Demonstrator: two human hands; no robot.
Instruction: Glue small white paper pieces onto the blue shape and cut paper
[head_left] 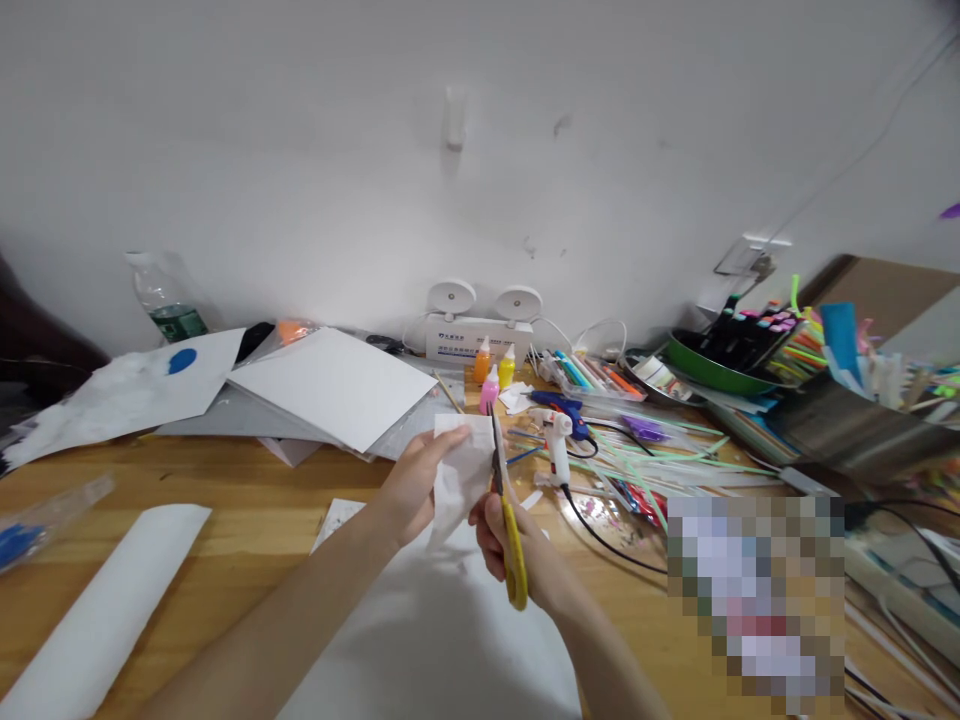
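Note:
My left hand (414, 487) pinches a small white sheet of paper (459, 470) and holds it up above the wooden table (247, 520). My right hand (504, 538) is closed round the yellow handles of a pair of scissors (507, 520). The scissor blades point upward and meet the right edge of the paper. A larger white sheet (442, 640) lies on the table under both forearms.
A white glue gun (556, 440) with a black cord lies just right of the scissors. Small paint bottles (491, 372), stacked white boards (330, 385), a water bottle (166, 298), marker trays (750, 345) and scattered straws (660, 450) crowd the back and right. A white foam strip (105, 610) lies at left.

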